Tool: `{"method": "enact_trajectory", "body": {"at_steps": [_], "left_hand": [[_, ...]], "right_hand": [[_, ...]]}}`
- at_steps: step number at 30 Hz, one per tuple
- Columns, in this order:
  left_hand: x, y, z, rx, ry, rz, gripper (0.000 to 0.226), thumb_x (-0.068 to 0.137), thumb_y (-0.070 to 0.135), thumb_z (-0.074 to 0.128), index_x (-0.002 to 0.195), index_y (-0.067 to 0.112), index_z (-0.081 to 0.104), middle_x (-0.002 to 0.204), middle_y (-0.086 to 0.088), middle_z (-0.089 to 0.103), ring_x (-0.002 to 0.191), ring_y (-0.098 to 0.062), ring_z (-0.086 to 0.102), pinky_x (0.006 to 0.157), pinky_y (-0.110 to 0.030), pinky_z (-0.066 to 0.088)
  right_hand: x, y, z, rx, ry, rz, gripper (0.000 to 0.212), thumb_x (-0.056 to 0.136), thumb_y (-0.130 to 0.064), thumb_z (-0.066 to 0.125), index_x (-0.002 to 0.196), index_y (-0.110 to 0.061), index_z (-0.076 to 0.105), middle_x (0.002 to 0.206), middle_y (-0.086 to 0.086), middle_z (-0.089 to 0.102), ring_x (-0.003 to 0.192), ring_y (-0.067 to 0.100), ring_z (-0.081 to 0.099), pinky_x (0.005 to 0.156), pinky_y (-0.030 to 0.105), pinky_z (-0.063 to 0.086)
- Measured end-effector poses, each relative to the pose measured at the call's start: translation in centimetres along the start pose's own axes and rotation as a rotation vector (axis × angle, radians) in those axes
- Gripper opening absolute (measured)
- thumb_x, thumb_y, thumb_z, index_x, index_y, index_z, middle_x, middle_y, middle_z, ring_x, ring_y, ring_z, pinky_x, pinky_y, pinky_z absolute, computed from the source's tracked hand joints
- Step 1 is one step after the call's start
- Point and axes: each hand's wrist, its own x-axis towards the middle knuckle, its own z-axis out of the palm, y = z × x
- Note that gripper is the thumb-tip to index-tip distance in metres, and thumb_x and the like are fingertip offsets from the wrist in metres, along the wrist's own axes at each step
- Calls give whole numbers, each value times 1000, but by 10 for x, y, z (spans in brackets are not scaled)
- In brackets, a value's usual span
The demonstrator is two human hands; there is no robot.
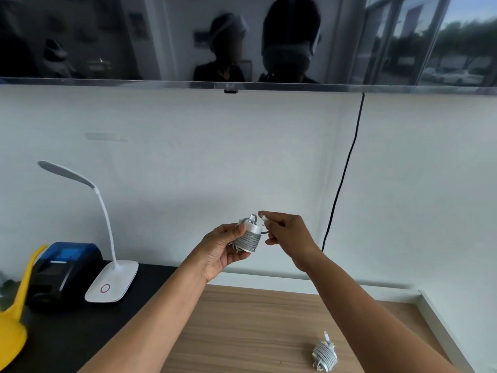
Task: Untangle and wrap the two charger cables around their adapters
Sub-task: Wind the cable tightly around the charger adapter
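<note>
Landmark: a wooden table (255,324), pale brown with a straight, fine grain and a white raised edge on its right side.
Left hand (224,251): raised above the table's far edge, palm turned up, fingers and thumb curled round the held adapter (252,228), gripping it firmly.
Held adapter: a rounded, smooth white plastic block. A grey cable (248,242) is wound about it in tight, even coils that make a ribbed band below the white top.
Right hand (287,232): also above the table's far edge, just right of the adapter. Thumb and forefinger pinch the cable end (264,218), the other fingers folded in.
Cable end: a small white plug, joined to the coils by a short, slack loop of grey cable.
Second charger (324,356): lying on the table near its front right corner, a lumpy bundle of pale cable wrapped round its adapter, one plug tip poking upward.
Black counter (88,345): a dark matt surface abutting the table's left side.
Desk lamp (113,284): on the counter left of the table, with a glossy white oval base, a red ring button, a thin bent neck and a flat grey head.
Printer (64,270): a boxy black and blue unit, further left of the table than the lamp.
Yellow object (13,332): curved glossy plastic at the far left of the table. What it is cannot be told.
Black cord (347,168): hanging down the white wall beyond the table from a dark, reflective screen (242,36).
</note>
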Motion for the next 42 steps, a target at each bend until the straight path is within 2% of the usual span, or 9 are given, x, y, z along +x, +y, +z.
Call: {"method": "enact_trajectory", "body": {"at_steps": [3, 8, 12, 19, 23, 27, 36, 39, 42], "left_hand": [[0, 1, 0, -20, 18, 2, 95, 20, 45, 99, 100, 10, 62, 82, -9, 72, 70, -20, 70, 58, -31, 59], [-1, 0, 0, -34, 37, 10, 96, 20, 45, 99, 101, 10, 62, 80, -8, 71, 68, -19, 70, 56, -30, 58], [-1, -3, 0, 14, 29, 0, 93, 20, 45, 99, 98, 10, 62, 81, -9, 71, 69, -22, 70, 57, -32, 58], [-1, -5, 0, 88, 51, 41, 81, 29, 40, 99, 96, 10, 63, 88, -12, 71, 74, -24, 69, 60, -35, 57], [-3, -4, 3, 166, 81, 77, 53, 56, 23, 90, 98, 7, 62, 91, -12, 71, 76, -25, 69, 63, -36, 57], [-3, -4, -1, 181, 90, 66, 59, 52, 24, 95, 98, 7, 62, 87, -9, 73, 73, -23, 70, 62, -36, 57], [-1, -4, -2, 323, 100, 69, 52, 56, 17, 89, 99, 6, 63, 90, -9, 73, 75, -21, 71, 62, -37, 59], [3, -5, -3, 456, 81, 86, 49, 61, 10, 90, 101, 7, 62, 94, -10, 74, 75, -19, 71, 61, -35, 59], [7, -5, -1, 533, 60, 89, 48, 63, 10, 90, 102, 8, 63, 100, -12, 73, 76, -17, 70, 60, -31, 56]], "right_hand": [[-1, 0, 2, -170, 41, -72, 24, 94, -9, 57, 111, -16, 72, 87, -2, 64, 65, 12, 60, 73, 29, 55], [-5, -2, -2, -99, 141, -65, 7, 80, -5, 71, 81, -11, 69, 69, 4, 70, 60, 13, 66, 56, 27, 52], [-5, -2, -3, -174, 116, -42, 5, 81, -13, 73, 78, -10, 74, 69, 2, 72, 57, 9, 64, 55, 24, 52], [0, -2, -1, -316, 120, -29, 9, 81, -17, 68, 73, -13, 69, 66, 3, 71, 69, 24, 69, 62, 41, 58], [0, -3, 1, -196, 94, 7, 6, 80, -10, 70, 74, -10, 72, 74, 8, 73, 66, 18, 64, 60, 32, 54], [1, 1, -4, -53, 14, 56, 15, 81, 3, 66, 85, -10, 72, 73, 3, 72, 69, 17, 66, 59, 25, 53], [6, 6, -11, 235, -80, 283, 21, 88, -6, 63, 106, 4, 67, 80, 14, 66, 69, 23, 63, 64, 31, 54], [8, 7, -14, 161, -155, 335, 33, 86, -26, 71, 99, 5, 70, 77, 11, 65, 70, 24, 64, 63, 31, 53], [10, 8, -14, 48, -127, 343, 34, 82, -19, 75, 99, 10, 70, 74, 11, 64, 63, 20, 63, 58, 28, 51]]}}
